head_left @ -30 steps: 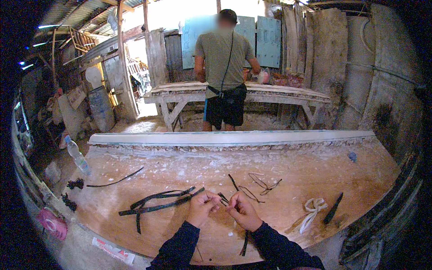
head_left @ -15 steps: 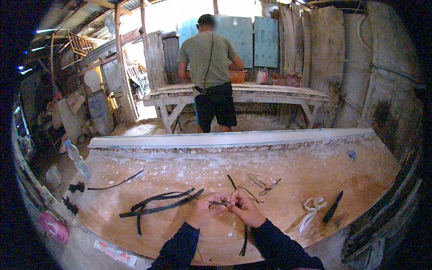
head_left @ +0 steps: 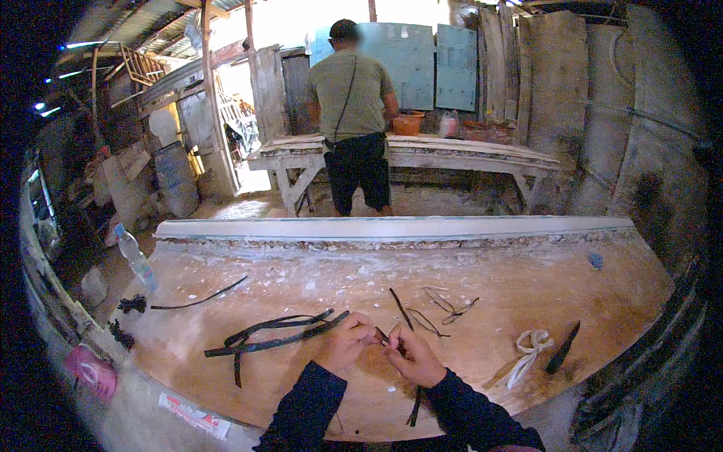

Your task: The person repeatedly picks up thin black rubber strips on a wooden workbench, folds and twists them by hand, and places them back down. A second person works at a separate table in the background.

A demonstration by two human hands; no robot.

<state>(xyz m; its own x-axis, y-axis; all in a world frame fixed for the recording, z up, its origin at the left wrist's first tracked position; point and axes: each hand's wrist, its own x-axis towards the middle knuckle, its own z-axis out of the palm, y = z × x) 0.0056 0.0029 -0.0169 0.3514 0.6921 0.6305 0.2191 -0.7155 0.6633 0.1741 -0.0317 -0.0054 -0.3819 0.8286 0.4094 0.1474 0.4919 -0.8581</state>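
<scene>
Above the near middle of the wooden tabletop (head_left: pixel 286 407), my left hand (head_left: pixel 348 343) and my right hand (head_left: pixel 416 361) are drawn close together. Both are closed in a pinch on a thin black strip (head_left: pixel 382 337), a short piece of which shows between the fingertips. A dark strip end (head_left: pixel 414 409) sticks out below my right wrist; whether it joins the held piece is hidden. Beside my left hand lie several longer black strips (head_left: pixel 256 339), crossing one another. Just beyond my right hand are a short dark strip (head_left: pixel 401 309) and a thin looped strip (head_left: pixel 452 305).
To the right lie a tied white strip (head_left: pixel 531 354) and a black pointed object (head_left: pixel 563 348). At left stand a clear bottle (head_left: pixel 135 260) and black bundles (head_left: pixel 132 303). A long white moulding (head_left: pixel 392 228) spans the far edge. Beyond, a person (head_left: pixel 350 98) stands at a bench (head_left: pixel 467 157).
My hands have turned and drawn slightly apart, with the black strip showing between them. The view has shifted a little. At the bench, the person's arm has moved away from the orange basin.
</scene>
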